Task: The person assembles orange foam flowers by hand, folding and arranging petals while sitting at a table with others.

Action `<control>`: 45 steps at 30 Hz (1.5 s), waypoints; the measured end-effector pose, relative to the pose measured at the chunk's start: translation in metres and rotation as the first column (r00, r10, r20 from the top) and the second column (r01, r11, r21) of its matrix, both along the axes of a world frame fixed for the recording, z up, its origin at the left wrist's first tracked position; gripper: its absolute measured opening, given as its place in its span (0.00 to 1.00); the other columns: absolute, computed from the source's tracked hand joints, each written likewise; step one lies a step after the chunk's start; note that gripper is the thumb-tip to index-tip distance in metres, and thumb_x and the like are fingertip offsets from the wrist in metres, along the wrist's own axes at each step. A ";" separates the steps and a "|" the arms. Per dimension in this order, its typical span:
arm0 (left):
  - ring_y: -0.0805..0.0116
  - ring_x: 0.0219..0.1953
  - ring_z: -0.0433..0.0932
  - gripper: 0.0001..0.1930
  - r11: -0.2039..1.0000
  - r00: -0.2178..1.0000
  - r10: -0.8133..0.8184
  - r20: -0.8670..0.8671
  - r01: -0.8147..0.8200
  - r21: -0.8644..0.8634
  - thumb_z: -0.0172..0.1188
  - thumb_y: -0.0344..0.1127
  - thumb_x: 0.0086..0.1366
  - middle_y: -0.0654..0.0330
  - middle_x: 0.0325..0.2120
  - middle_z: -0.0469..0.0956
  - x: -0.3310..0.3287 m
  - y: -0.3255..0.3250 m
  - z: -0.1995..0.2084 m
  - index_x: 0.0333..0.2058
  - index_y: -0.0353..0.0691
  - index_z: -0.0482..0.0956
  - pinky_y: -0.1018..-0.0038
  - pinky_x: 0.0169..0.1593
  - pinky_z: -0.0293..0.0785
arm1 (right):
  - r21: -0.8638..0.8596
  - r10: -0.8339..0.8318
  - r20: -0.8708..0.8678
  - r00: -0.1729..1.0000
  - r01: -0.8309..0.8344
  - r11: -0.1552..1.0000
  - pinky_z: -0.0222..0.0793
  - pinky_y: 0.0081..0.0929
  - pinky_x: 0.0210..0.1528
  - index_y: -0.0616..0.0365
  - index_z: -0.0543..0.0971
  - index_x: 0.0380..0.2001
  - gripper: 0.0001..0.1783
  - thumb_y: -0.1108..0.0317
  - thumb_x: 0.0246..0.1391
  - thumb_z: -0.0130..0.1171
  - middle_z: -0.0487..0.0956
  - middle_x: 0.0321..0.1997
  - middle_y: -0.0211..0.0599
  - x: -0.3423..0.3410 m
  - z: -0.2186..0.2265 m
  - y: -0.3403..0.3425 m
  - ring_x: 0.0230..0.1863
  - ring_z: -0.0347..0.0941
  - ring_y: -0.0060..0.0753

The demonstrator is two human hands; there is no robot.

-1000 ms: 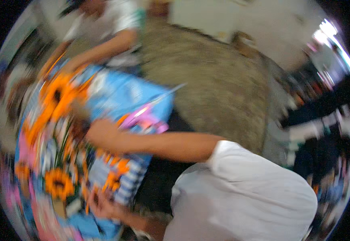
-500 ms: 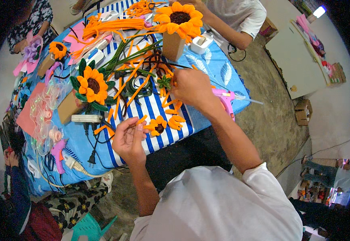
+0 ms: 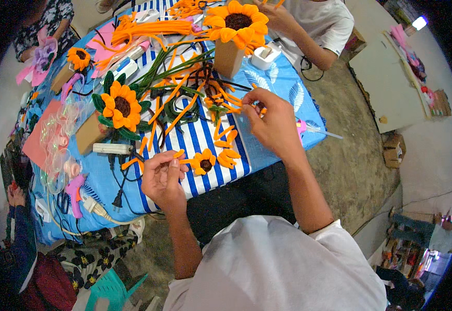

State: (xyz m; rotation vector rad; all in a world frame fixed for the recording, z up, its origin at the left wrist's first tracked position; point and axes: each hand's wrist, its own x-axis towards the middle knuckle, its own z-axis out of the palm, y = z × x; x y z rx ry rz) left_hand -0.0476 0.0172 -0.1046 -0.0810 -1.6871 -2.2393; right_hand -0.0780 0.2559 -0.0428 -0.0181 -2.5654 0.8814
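Looks like you're at the piece-handling step: left hand (image 3: 163, 179) pinching an orange piece (image 3: 179, 154), small flower (image 3: 204, 163) just right of it, right hand (image 3: 277, 120) curled, can't tell on what, so next probably needs steadiness.

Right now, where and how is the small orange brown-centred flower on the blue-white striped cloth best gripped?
Probably pinch the flower by its near petals, coming from the person's side: its centre faces up, striped cloth borders that side, and orange pieces crowd its right.
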 end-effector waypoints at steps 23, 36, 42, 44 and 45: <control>0.71 0.33 0.77 0.09 0.740 0.874 -0.470 0.123 0.315 0.594 0.61 0.26 0.62 0.54 0.38 0.78 0.043 0.049 0.051 0.41 0.32 0.76 0.80 0.36 0.73 | -0.291 0.415 -0.371 0.831 -0.529 0.797 0.76 0.34 0.39 0.60 0.82 0.34 0.12 0.79 0.43 0.68 0.80 0.37 0.41 0.069 0.008 -0.027 0.38 0.79 0.44; 0.69 0.37 0.79 0.11 0.819 0.866 -0.461 0.192 0.332 0.468 0.59 0.27 0.59 0.52 0.36 0.79 0.047 0.051 0.050 0.40 0.27 0.75 0.75 0.43 0.75 | -0.316 0.462 -0.250 0.851 -0.523 0.792 0.74 0.39 0.44 0.61 0.81 0.42 0.20 0.75 0.42 0.68 0.77 0.40 0.44 0.080 0.021 -0.027 0.42 0.77 0.50; 0.67 0.28 0.77 0.14 0.868 0.874 -0.411 0.259 0.288 0.404 0.60 0.33 0.58 0.52 0.32 0.77 0.048 0.047 0.049 0.38 0.29 0.73 0.77 0.33 0.77 | -0.217 0.476 -0.379 0.793 -0.577 0.788 0.76 0.40 0.44 0.62 0.80 0.42 0.20 0.74 0.40 0.67 0.79 0.41 0.45 0.076 0.014 -0.031 0.42 0.77 0.50; 0.66 0.29 0.77 0.14 0.853 0.880 -0.423 0.216 0.306 0.423 0.61 0.33 0.58 0.52 0.32 0.77 0.048 0.047 0.048 0.38 0.29 0.73 0.77 0.33 0.77 | -0.208 0.483 -0.380 0.789 -0.582 0.786 0.76 0.39 0.44 0.62 0.80 0.42 0.21 0.74 0.40 0.68 0.80 0.41 0.45 0.077 0.017 -0.030 0.41 0.78 0.50; 0.66 0.29 0.77 0.14 0.842 0.886 -0.429 0.177 0.320 0.435 0.61 0.33 0.57 0.52 0.32 0.77 0.048 0.048 0.045 0.38 0.29 0.72 0.76 0.33 0.77 | -0.203 0.487 -0.381 0.786 -0.585 0.785 0.77 0.39 0.44 0.62 0.80 0.42 0.21 0.74 0.40 0.68 0.80 0.41 0.45 0.078 0.018 -0.030 0.41 0.78 0.51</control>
